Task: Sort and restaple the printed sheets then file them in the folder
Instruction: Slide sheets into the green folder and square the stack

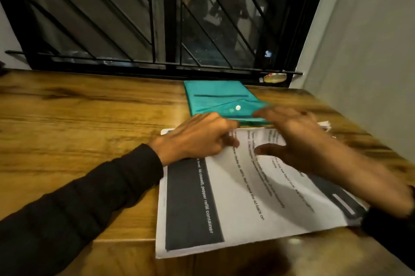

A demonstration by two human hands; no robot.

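Fingers (226, 138) pinching printed sheets (247, 197), dark-banded, skewed

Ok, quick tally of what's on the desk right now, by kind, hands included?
Teal folder: 1
Stack of printed sheets: 1; sheet count can't be told
Hands: 2, left hand curled on the stack's far edge, right hand blurred, fingers spread
No stapler visible
Total: 4
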